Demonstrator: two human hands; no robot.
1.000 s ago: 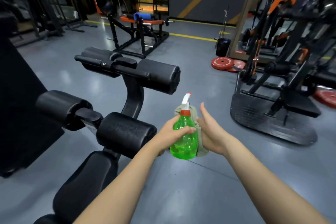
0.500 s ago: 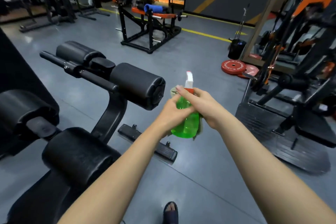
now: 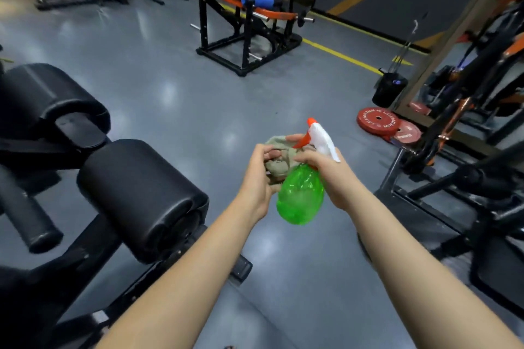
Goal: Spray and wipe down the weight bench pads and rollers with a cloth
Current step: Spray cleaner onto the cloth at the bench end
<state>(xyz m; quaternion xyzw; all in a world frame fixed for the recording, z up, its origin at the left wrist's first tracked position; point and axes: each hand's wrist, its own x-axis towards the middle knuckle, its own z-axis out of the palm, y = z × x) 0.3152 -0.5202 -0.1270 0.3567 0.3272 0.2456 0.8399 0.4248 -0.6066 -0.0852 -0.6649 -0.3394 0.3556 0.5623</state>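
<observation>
One spray bottle (image 3: 300, 197), one cloth (image 3: 279, 170), two rollers (image 3: 141, 193) (image 3: 42, 96), two red plates (image 3: 378, 121) (image 3: 407, 133)

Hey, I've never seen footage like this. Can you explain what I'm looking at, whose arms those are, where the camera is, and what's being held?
There is no robot here. The arms belong to a person wearing a wide-angle camera on the head, so every picture looks forward and down, as from their own eyes. The place is a gym. The left hand grips a crumpled beige cloth. The right hand holds a green spray bottle by its neck. On the left is a weight bench with black padded rollers, which neither hand touches. Red weight plates lie on the grey floor.
</observation>
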